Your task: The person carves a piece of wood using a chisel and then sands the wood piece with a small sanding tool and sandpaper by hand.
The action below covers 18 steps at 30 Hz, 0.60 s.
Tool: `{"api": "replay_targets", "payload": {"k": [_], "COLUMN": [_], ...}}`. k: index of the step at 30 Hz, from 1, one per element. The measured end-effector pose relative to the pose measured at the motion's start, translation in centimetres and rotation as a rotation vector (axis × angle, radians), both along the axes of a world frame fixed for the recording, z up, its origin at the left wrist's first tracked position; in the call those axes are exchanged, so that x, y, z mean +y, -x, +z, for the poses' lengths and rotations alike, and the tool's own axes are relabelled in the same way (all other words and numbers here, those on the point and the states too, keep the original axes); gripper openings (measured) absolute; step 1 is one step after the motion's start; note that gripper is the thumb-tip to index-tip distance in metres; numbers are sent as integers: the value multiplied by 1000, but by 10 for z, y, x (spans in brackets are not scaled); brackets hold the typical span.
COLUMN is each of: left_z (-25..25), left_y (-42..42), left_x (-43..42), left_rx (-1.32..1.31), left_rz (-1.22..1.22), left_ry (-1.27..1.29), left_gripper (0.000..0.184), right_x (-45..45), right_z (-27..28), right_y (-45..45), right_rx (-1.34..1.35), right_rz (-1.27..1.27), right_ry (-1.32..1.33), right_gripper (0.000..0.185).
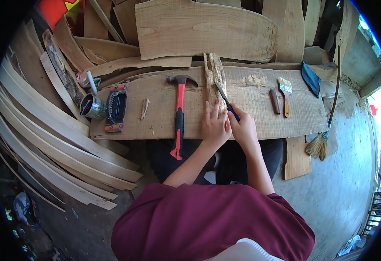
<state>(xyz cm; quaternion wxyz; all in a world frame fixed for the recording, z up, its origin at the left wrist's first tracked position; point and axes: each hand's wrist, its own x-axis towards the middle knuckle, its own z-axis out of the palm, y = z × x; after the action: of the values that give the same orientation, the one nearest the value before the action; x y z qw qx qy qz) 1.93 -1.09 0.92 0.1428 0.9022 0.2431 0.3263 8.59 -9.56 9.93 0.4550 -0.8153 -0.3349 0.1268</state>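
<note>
My right hand [244, 129] is closed around the blue handle of a chisel [224, 96]. Its dark blade slants up and left, with the tip against a rough, crumbling strip of wood [217, 68]. The strip lies lengthwise away from me across a wide plank [155, 113]. My left hand [215, 128] rests on the strip's near end, its fingers stretched out flat and its thumb side close to the chisel handle. Left of my hands lies a hammer [180, 111] with a red and black handle, reaching past the plank's front edge.
On the plank's left are a sanding block [116, 108], a can [93, 107] and a wood splinter [145, 108]. To the right lie a brown cylindrical piece [274, 102], a paintbrush [285, 96] and a dark cloth [311, 79]. Curved wooden strips [56, 130] crowd the left; a broom [318, 145] stands right.
</note>
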Motion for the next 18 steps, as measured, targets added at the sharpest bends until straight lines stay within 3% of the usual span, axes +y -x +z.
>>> {"api": "replay_targets", "payload": {"k": [5,10,18], "left_z": [2,3,2], "left_y": [2,1,1], "left_x": [0,-1,0], "left_rx": [-36,-20,5], "left_rz": [-26,-13,-10], "left_ry": [7,-11,-14], "left_gripper": [32,32,32], "right_x": [11,15,10], "right_z": [-9,8,3], "right_y": [-9,-6,-3], "right_rx": [-101,136,127], "right_rz": [10,-20,-14], "right_ry": [-42,73,9], "right_gripper": [39,39,40]}}
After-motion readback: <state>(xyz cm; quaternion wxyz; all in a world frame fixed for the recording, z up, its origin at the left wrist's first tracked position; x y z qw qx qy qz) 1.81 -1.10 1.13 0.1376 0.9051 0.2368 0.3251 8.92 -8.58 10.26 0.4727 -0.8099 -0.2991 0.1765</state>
